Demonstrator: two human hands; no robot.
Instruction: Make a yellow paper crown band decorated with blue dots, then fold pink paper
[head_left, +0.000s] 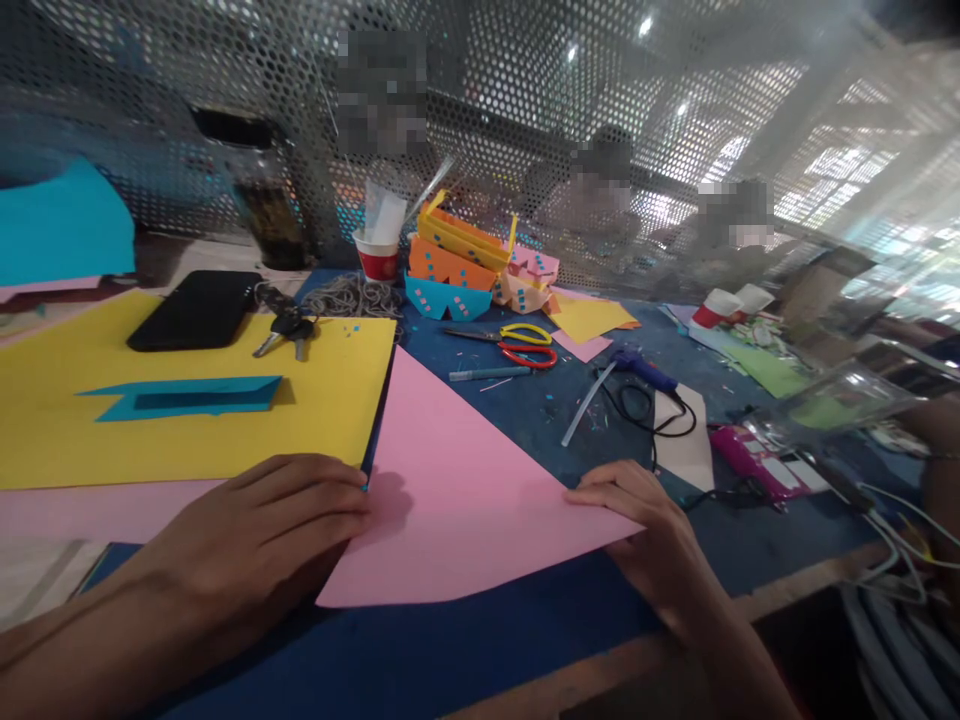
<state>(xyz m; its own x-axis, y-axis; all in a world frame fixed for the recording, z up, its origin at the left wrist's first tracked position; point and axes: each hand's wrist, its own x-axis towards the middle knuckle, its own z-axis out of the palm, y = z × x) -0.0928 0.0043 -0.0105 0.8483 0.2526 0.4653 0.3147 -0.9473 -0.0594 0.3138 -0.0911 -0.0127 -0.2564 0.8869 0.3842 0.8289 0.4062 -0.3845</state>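
Note:
A sheet of pink paper point(457, 490) lies at a slant over the blue table, its near edge slightly curved. My left hand point(292, 520) grips its left edge, fingers together on top and the thumb hidden. At the right corner, my right hand point(637, 515) pinches the sheet between the fingers above and the thumb beneath. Left of the sheet lies yellow paper point(322, 430), with a folded blue paper strip point(202, 397) on it. Beyond the sheet are scissors point(517, 345) with yellow and red handles, and a pen-like blue stick point(487, 374).
A black phone point(196, 310) and keys point(289, 325) rest on the yellow paper. Decorated paper shapes point(450, 295) stand at the back beside a paper cup point(376, 255). A glue gun point(645, 370) with its cord lies right, near a pink power strip point(765, 460). People sit behind the perforated metal screen.

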